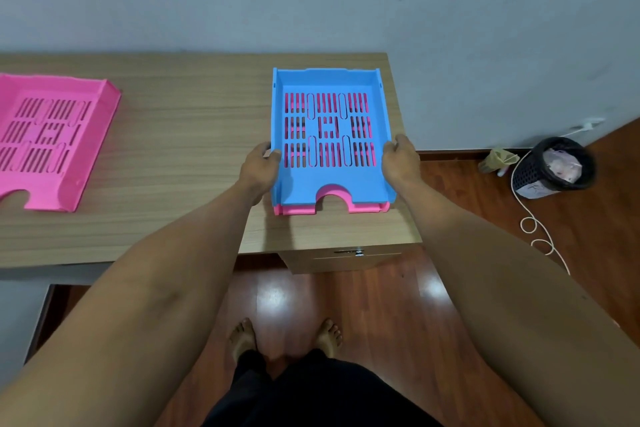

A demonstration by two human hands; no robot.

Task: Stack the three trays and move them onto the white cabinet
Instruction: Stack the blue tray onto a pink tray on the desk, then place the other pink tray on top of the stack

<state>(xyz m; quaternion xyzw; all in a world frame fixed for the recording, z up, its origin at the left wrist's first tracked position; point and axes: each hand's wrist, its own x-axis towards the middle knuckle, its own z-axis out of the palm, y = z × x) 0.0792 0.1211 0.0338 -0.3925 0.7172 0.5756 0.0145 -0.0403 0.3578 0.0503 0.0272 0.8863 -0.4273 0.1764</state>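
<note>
A blue slotted tray (327, 80) sits on top of a pink tray (298, 209) at the right end of the wooden desk; the pink one shows through the slots and along the front edge. My left hand (259, 165) grips the blue tray's left wall. On the opposite wall my right hand (400, 159) holds the same tray. A second pink tray (93, 135) lies alone at the desk's far left, partly cut off by the frame. No white cabinet is in view.
The wooden desk (180, 149) stands against a grey wall, with a drawer unit (346, 260) under its right end. On the wooden floor to the right are a black waste basket (554, 166), a white cable (533, 222) and a small paper item (498, 158). My bare feet are below.
</note>
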